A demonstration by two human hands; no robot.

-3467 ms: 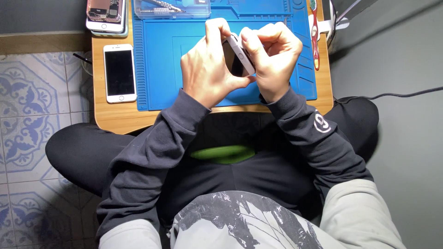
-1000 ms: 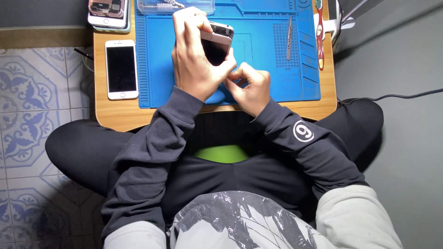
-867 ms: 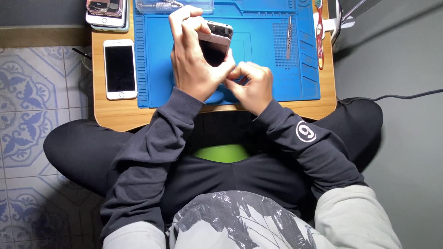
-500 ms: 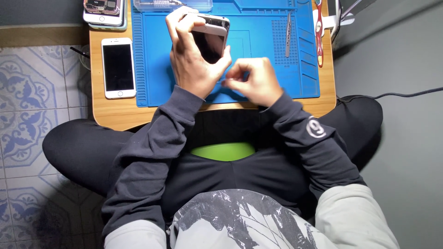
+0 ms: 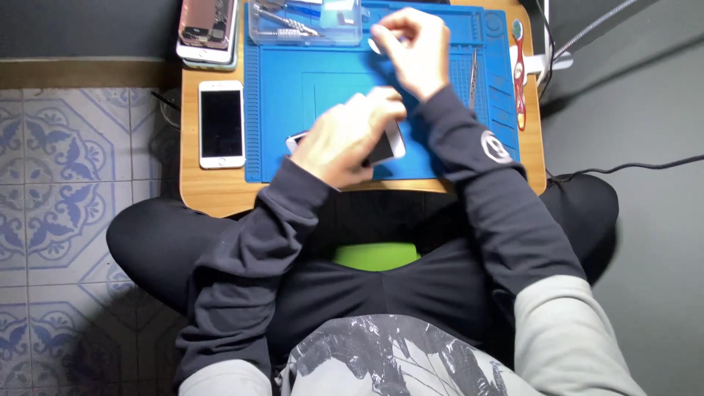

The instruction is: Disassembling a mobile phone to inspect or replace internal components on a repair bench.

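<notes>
Blue work mat (image 5: 330, 81), on a small wooden table (image 5: 220, 192). Left hand (image 5: 345, 136), near the mat's front edge: fingers wrapped over a smartphone (image 5: 389, 143) lying on the mat. Right hand (image 5: 411, 44), at the mat's far edge: fingertips pinched on a small pale piece (image 5: 375, 45), kind unclear. White phone (image 5: 221, 123) left of the mat; clear parts tray (image 5: 304, 22) at its far edge.

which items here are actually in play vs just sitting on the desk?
In play: left hand on phone; right hand pinching small pale piece; blue mat.
Lying about: white phone, opened phone, clear tray, tweezers, red-handled tool.
</notes>
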